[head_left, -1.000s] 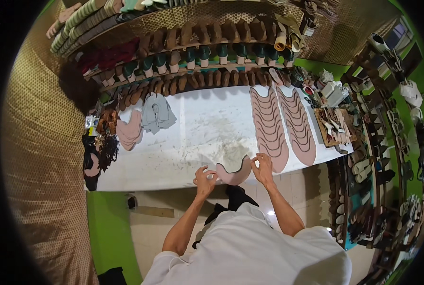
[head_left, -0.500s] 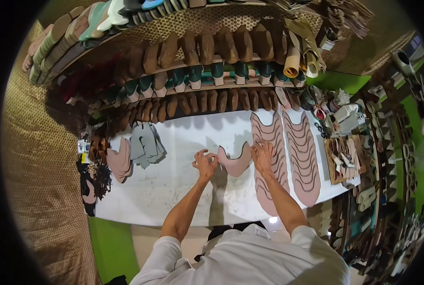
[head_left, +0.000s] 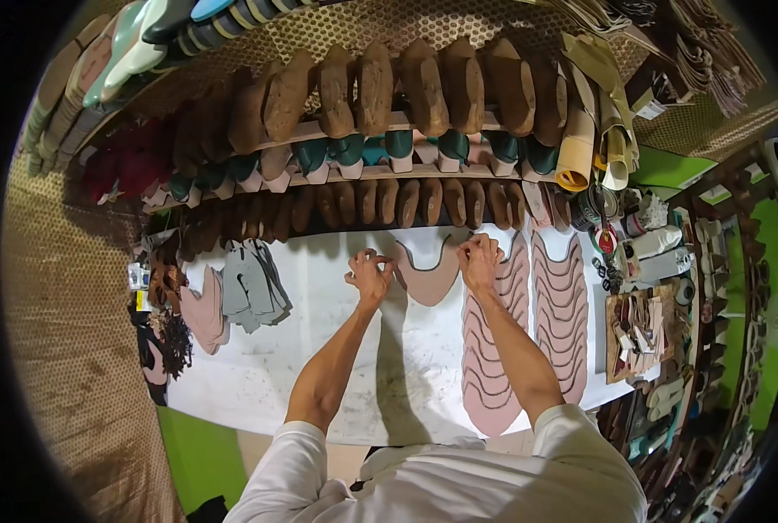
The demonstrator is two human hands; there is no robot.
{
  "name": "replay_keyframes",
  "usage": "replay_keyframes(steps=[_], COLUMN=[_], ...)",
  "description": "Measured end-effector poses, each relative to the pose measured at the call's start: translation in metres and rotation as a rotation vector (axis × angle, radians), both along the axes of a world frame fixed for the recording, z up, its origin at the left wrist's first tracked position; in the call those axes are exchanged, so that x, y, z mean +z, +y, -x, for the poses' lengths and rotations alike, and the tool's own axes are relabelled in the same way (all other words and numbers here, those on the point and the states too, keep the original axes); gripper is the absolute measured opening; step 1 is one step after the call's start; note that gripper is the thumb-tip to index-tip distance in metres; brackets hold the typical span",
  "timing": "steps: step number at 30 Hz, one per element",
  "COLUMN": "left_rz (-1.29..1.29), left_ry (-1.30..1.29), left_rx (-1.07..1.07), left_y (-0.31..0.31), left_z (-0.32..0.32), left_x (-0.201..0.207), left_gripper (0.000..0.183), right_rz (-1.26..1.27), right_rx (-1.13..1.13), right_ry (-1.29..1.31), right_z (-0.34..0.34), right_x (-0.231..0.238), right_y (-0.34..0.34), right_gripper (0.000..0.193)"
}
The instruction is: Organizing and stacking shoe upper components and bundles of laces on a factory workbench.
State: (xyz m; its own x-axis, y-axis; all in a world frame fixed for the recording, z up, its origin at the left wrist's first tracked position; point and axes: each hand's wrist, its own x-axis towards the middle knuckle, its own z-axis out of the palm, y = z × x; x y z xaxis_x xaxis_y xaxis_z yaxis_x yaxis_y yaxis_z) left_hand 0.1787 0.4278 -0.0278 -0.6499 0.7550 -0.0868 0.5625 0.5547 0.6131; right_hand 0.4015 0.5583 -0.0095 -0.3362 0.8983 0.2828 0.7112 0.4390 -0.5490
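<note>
- One U-shaped pink piece (head_left: 431,286), dark edging along its inner curve, open side away from the person; at the far side of the white table (head_left: 249,383), left of the laid-out columns. Whether it lies flat or is slightly raised, I cannot tell from here.
- Left hand (head_left: 371,276): fingers curled, thumb and fingertip nearly closed in a pinch on the piece's left tip.
- Right hand (head_left: 481,261): fingers bent and drawn together, pinching the right tip; it is above the far end of the nearer column.
- Left column (head_left: 494,366) and right column (head_left: 562,331): similar pink pieces, dark-edged, overlapping like scales, a narrow white strip between them.
- Grey pieces (head_left: 254,288), heaped on the table's left part, just beside a stack of pink pieces (head_left: 204,314).
- Brown shoe forms (head_left: 376,87), in a row on the upper shelf; dark green shoes (head_left: 347,152) with pale heels below.
- Board (head_left: 616,349) at the table's right end, bearing assorted scraps.
</note>
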Motion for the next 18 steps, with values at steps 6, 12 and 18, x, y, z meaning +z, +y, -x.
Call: replay_keyframes(steps=[6, 12, 18], left_rz=[-0.026, -0.171, 0.181], left_ry=[0.04, 0.386, 0.296], left_rx=[-0.024, -0.217, -0.363], left_y=[0.014, -0.008, -0.041], left_z=[0.001, -0.025, -0.056], left_x=[-0.008, 0.004, 0.016], left_gripper=[0.021, 0.044, 0.066], right_rz=[-0.003, -0.094, -0.038], right_rx=[0.0, 0.119, 0.208], right_ry=[-0.039, -0.211, -0.245], right_z=[0.002, 0.0, 0.007], right_x=[-0.002, 0.002, 0.012], right_y=[0.012, -0.025, -0.075], right_gripper=[0.018, 0.04, 0.051])
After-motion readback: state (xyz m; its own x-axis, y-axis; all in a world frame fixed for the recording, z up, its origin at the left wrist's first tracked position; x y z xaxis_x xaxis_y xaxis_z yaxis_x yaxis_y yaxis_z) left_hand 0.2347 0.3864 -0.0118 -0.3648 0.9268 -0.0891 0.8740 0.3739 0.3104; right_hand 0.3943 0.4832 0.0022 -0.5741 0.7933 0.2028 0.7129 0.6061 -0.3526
